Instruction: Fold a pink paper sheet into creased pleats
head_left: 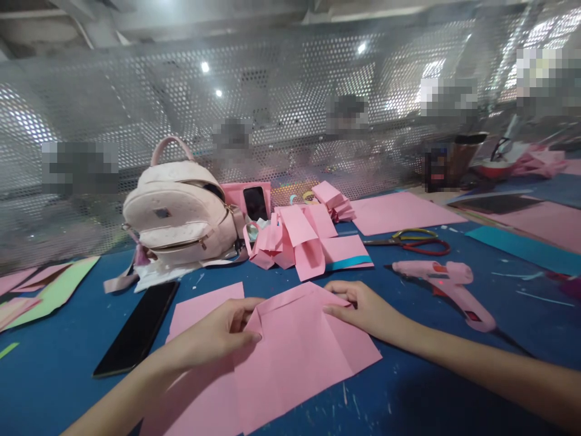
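A creased sheet of pink paper point(304, 351) lies in front of me, its far edge lifted and partly folded. My left hand point(231, 330) pinches its left edge between thumb and fingers. At the far right corner my right hand point(356, 306) grips the same sheet, thumb on top and fingers behind. Another pink sheet point(195, 387) lies flat under it to the left. Beyond my hands sits a pile of folded pink paper pieces point(297, 233), one with a blue strip. A pink glue gun point(445, 284) rests on its side to the right.
Scissors point(413, 241) with red and yellow handles lie behind the glue gun. A black phone point(138, 330) lies at left, near a pale pink backpack point(177, 206). A perforated metal screen point(281, 121) closes the back of the blue table point(59, 363).
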The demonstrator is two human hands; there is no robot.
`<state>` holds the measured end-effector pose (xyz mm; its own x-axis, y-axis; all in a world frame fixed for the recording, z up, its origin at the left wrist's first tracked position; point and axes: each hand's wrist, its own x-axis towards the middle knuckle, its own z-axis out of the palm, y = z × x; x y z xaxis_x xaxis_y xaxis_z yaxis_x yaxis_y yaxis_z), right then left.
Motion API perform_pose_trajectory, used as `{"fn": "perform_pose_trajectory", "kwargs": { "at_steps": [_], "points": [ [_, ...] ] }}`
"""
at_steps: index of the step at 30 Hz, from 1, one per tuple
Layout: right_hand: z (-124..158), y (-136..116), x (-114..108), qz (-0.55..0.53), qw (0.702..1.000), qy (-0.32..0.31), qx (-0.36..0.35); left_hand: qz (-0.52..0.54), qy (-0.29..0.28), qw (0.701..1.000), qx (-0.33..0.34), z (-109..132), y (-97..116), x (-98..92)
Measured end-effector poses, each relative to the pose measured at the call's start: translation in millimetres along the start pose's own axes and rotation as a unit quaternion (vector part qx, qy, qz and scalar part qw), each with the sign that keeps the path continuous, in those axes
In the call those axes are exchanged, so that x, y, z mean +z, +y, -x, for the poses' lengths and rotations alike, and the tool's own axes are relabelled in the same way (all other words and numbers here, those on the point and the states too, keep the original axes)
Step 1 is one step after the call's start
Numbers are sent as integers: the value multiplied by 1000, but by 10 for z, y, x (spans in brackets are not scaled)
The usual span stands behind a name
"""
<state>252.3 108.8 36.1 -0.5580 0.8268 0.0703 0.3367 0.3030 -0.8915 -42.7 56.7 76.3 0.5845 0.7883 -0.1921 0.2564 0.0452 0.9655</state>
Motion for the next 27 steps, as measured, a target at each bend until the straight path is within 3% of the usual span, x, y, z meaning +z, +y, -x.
{"fn": "perform_pose_trajectory", "kwargs": {
  "at_steps": [13,18,27],
  "points": [
    [-13,-34,-22,7,999,29,-16,36,7,999,28,-32,-73,-40],
    [-32,-18,-38,3,999,50,-16,36,28,999,-1,-44,-63,-19],
    [-25,4,-33,2,998,61,-16,41,26,999,6,-47,-27,3]
  ]
}}
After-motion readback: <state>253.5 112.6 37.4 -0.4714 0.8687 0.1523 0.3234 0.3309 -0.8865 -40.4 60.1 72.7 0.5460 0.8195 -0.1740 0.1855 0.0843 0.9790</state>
